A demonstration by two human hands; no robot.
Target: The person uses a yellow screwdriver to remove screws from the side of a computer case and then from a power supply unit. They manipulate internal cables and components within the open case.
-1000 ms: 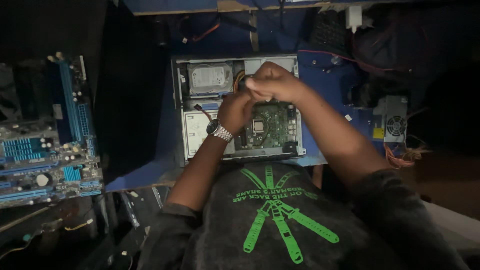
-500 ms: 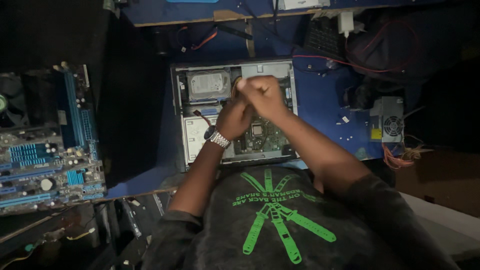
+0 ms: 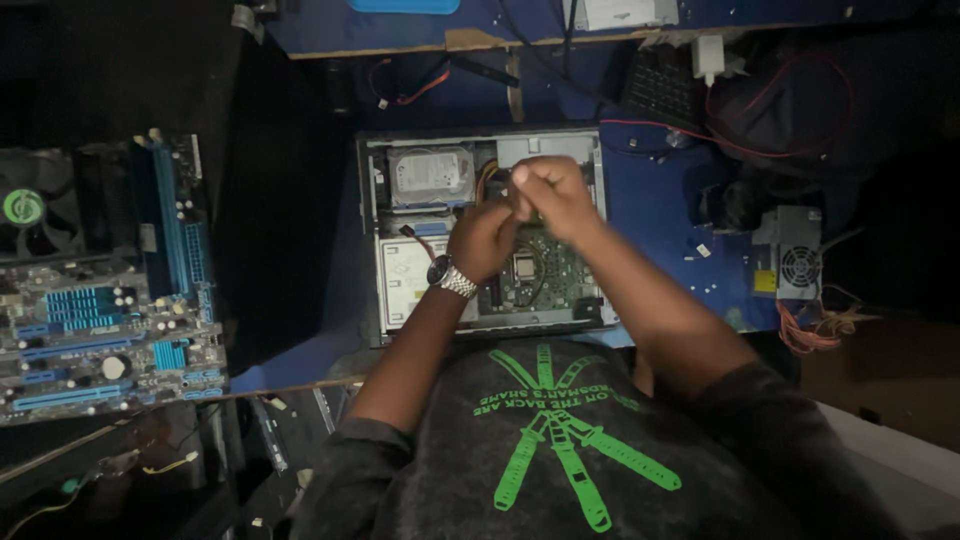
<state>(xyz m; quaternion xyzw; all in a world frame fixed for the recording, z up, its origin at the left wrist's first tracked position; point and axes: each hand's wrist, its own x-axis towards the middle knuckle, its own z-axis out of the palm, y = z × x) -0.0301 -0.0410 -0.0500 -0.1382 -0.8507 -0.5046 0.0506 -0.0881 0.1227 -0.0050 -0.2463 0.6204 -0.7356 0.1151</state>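
Left hand (image 3: 483, 237), wristwatch (image 3: 452, 279) worn on it: being held curled over the middle of the open computer case (image 3: 487, 232), knuckles up; whether anything is being pinched beneath it cannot be told. Right hand (image 3: 548, 192): being held closed in a fist just above and touching the left, fingers bunched around something small; what is being gripped is hidden, possibly the bundle of wires (image 3: 487, 180) showing orange and yellow just left of the fist.

Nearest item: dark shirt with a green printed design (image 3: 560, 430), being worn by the person.

Computer case, lying flat and open on the blue table (image 3: 655, 210). Inside, a green circuit board (image 3: 545, 285) is being partly covered by the hands; a silver hard drive (image 3: 432, 173) is being housed in the far left corner. Handling judgement: the case is likely heavy and stiff, best taken by its metal rim. The wires are judged soft and bendable, best gripped at the plug and not along the strands. The board is judged fragile, to be held by its edges only.

To the left, well apart: a loose blue motherboard (image 3: 100, 320) with a fan (image 3: 25, 208) beside it.

To the right: a small grey power supply box (image 3: 795, 255), red wires (image 3: 730, 130) trailing beyond it.
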